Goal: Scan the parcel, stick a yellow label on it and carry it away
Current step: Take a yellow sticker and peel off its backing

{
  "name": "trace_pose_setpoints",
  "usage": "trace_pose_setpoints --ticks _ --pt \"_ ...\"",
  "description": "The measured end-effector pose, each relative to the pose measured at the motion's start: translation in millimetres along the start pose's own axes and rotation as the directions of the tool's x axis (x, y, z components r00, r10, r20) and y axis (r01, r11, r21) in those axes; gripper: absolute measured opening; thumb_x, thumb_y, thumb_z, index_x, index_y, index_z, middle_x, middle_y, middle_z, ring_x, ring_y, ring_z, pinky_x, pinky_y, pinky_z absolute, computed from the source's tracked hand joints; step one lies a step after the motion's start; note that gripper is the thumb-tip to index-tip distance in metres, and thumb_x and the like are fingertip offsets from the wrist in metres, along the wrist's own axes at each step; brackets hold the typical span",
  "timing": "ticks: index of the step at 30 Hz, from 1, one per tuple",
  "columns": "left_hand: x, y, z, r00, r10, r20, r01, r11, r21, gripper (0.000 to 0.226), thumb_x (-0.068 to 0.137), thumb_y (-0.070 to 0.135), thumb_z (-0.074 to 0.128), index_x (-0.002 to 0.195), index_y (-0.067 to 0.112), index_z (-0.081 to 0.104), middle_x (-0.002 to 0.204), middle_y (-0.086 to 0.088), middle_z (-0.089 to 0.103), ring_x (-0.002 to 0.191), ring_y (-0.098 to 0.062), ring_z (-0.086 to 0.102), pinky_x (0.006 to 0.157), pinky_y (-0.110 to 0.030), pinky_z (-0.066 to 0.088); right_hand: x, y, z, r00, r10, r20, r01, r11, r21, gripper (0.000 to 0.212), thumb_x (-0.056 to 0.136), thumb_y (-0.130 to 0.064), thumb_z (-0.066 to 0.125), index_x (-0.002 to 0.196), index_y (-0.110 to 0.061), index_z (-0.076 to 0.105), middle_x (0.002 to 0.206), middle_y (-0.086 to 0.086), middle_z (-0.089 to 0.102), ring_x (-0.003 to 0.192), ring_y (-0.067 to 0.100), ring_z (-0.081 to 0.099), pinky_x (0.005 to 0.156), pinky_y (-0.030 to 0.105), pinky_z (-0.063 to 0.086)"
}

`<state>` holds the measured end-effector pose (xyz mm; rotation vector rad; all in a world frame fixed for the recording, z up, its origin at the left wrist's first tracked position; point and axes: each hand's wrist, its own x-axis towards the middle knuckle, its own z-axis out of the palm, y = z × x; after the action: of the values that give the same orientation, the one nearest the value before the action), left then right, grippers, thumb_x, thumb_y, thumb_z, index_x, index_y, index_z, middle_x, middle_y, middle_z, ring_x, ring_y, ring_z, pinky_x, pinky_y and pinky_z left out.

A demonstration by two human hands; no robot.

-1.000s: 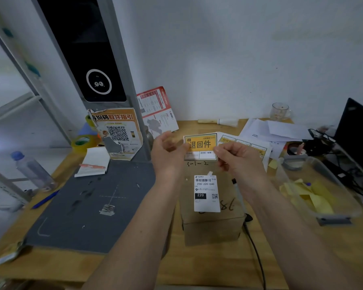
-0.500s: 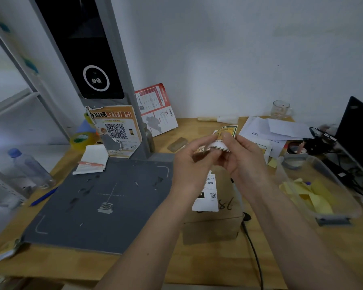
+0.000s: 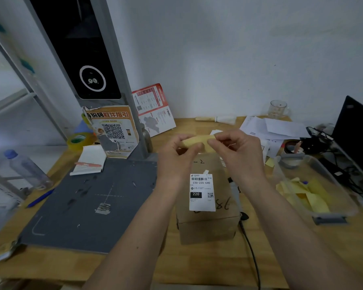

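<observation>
A brown cardboard parcel sits on the wooden desk, just right of the grey scan mat. A white shipping label with a barcode is stuck on its top. Above the parcel's far end, my left hand and my right hand both pinch a yellow label, which lies nearly flat between the fingertips and is blurred. The label is held in the air, apart from the parcel.
The scanner post with its black screen rises at the back left. A clear tub of yellow paper scraps stands at the right, with papers, a glass mug and a monitor behind. A bottle, pen, notepad and tape roll lie left.
One second ago the label faced me, held upright by both hands. It has since been bent and turned to lie flat between the fingertips. The parcel has not moved.
</observation>
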<state>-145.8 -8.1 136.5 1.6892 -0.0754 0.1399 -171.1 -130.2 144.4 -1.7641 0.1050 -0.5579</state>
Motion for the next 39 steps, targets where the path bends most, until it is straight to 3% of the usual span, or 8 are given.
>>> trace_pose_setpoints --ticks 4,7,10,17,22,27,33,39 --pt "-5.2 4.2 2.6 0.978 0.104 -0.183 -0.093 0.993 0.069 0.051 0.074 0.014 0.079 0.11 0.03 0.046 0.108 0.002 0.056 0.086 -0.009 0.063 0.071 -0.019 0.053 -0.7 -1.5 2.2 0.998 0.059 0.003 -0.059 0.993 0.103 0.017 0.078 -0.005 0.073 0.072 -0.018 0.064 0.063 0.001 0.062 0.049 0.003 0.054 0.049 0.013 0.045" --pt "-12.2 6.9 8.5 0.988 0.152 -0.033 -0.151 0.988 0.024 0.03 0.084 0.009 0.069 0.104 0.028 0.058 0.101 0.006 0.065 0.088 -0.006 0.065 0.071 -0.013 0.049 -1.7 -3.5 4.0 0.997 0.078 0.026 -0.081 0.977 0.197 0.018 0.079 -0.001 0.071 0.073 -0.014 0.061 0.056 -0.002 0.06 0.045 0.01 0.056 0.042 0.022 0.047" --pt "-17.2 7.3 12.3 0.985 0.129 0.113 -0.12 0.989 -0.088 0.028 0.092 0.008 0.058 0.109 0.029 0.065 0.102 0.004 0.071 0.09 -0.009 0.069 0.08 -0.023 0.055 -1.8 -7.3 1.9 0.997 0.043 0.065 -0.059 0.962 0.265 0.017 0.078 0.0 0.072 0.075 -0.013 0.061 0.059 0.0 0.062 0.047 0.012 0.06 0.044 0.024 0.05" --pt "-14.9 10.4 8.1 0.964 0.147 0.224 -0.102 0.974 -0.201 0.037 0.093 0.0 0.051 0.104 0.031 0.068 0.104 0.0 0.072 0.088 -0.006 0.068 0.081 -0.023 0.056 -1.0 -4.8 -6.2 0.994 0.022 0.108 -0.064 0.914 0.4 0.004 0.079 0.002 0.068 0.079 0.0 0.064 0.064 0.011 0.066 0.05 0.023 0.061 0.044 0.027 0.052" --pt "-12.2 9.0 9.4 0.963 0.121 0.242 -0.068 0.974 -0.217 0.03 0.094 0.006 0.052 0.109 0.025 0.07 0.1 0.0 0.072 0.094 -0.011 0.068 0.085 -0.029 0.057 -1.6 -2.9 -4.7 0.998 0.01 0.056 -0.032 0.914 0.404 0.009 0.083 0.002 0.064 0.089 -0.002 0.058 0.06 0.007 0.065 0.047 0.02 0.06 0.043 0.028 0.052" --pt "-7.6 4.6 7.6 0.958 0.046 0.284 0.023 0.972 -0.233 0.024 0.096 0.015 0.053 0.111 0.008 0.07 0.091 -0.006 0.07 0.091 -0.02 0.067 0.091 -0.04 0.056 1.1 0.1 -4.5 1.0 -0.005 0.029 -0.005 0.943 0.333 0.015 0.085 -0.002 0.065 0.1 -0.003 0.064 0.061 0.011 0.06 0.046 0.018 0.056 0.041 0.027 0.049" --pt "1.8 0.1 -0.5 0.918 -0.026 0.396 0.232 0.845 -0.482 0.038 0.084 0.014 0.064 0.112 -0.012 0.063 0.085 -0.017 0.065 0.087 -0.033 0.057 0.094 -0.049 0.047 2.5 3.4 -10.3 0.984 0.063 0.165 -0.12 0.923 0.367 0.01 0.086 -0.006 0.063 0.093 0.001 0.067 0.055 0.004 0.056 0.044 0.016 0.049 0.041 0.025 0.043" --pt "5.2 -4.5 -4.0 0.852 -0.107 0.513 0.405 0.755 -0.516 0.024 0.082 0.014 0.062 0.098 -0.003 0.067 0.085 -0.014 0.063 0.081 -0.023 0.059 0.079 -0.028 0.054 0.0 5.0 -10.9 0.966 0.084 0.245 -0.181 0.895 0.407 0.003 0.086 -0.009 0.063 0.086 -0.007 0.066 0.056 0.003 0.054 0.046 0.015 0.047 0.043 0.024 0.041"
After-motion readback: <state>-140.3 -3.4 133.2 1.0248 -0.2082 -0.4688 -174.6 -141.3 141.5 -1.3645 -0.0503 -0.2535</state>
